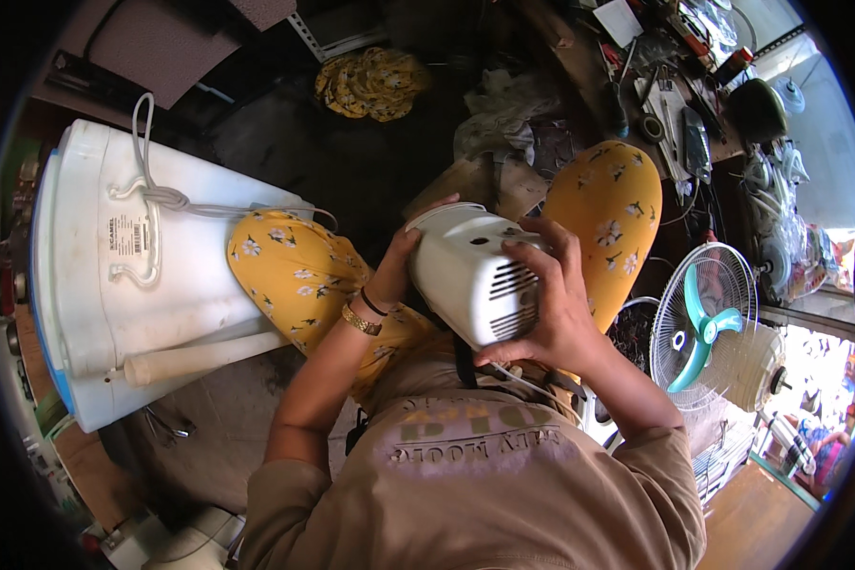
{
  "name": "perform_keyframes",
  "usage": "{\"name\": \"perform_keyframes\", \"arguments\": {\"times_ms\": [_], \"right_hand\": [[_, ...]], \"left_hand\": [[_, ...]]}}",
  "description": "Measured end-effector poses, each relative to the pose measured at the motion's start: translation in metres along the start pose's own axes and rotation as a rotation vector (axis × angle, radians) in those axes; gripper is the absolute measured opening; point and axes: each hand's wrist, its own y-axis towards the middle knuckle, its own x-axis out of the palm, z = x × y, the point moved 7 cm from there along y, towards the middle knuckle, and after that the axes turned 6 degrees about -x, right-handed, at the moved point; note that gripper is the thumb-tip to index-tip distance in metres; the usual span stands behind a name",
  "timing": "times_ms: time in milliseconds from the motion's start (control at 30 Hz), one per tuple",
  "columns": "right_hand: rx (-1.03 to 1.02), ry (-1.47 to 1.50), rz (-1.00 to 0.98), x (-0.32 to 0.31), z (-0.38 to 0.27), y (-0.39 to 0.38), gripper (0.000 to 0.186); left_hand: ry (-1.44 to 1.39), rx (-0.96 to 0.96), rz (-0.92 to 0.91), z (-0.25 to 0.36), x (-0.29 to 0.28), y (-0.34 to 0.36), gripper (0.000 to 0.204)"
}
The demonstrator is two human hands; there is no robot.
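Observation:
Both my hands hold a white plastic appliance housing [461, 275] above my lap. It is rounded and tapered, with dark vent slots on its right end and a small dark hole on top; what it belongs to I cannot tell. My left hand [405, 255] is closed against its left side, with most of the fingers hidden behind it. My right hand [559, 302] grips the slotted end, its fingers over the top and its thumb at the lower edge. A thin pale cord [534, 386] runs below the housing, past my right wrist.
On the left stands a large white plastic appliance body [204, 237] with a knotted grey cord [166, 198]. A fan with teal blades [706, 328] is at the right. Tools lie on a bench [727, 142] at the back right. A yellow flowered cloth [370, 84] lies ahead.

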Motion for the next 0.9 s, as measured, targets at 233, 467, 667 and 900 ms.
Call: {"name": "perform_keyframes", "arguments": {"times_ms": [233,467,667,900], "right_hand": [[-0.045,0.333,0.041,0.005,0.021,0.002,0.117],[0.167,0.56,0.011,0.026,0.043,-0.014,0.124],[0.214,0.707,0.043,0.039,0.051,-0.014,0.114],[0.153,0.744,0.077,0.037,0.051,-0.01,0.108]], "left_hand": [[-0.247,-0.035,0.098,-0.03,-0.005,-0.004,0.068],[-0.415,-0.122,0.061,-0.034,-0.002,-0.001,0.062],[-0.569,-0.171,0.017,-0.055,-0.013,0.0,0.063],[-0.516,-0.111,-0.033,-0.049,-0.011,-0.001,0.067]]}}
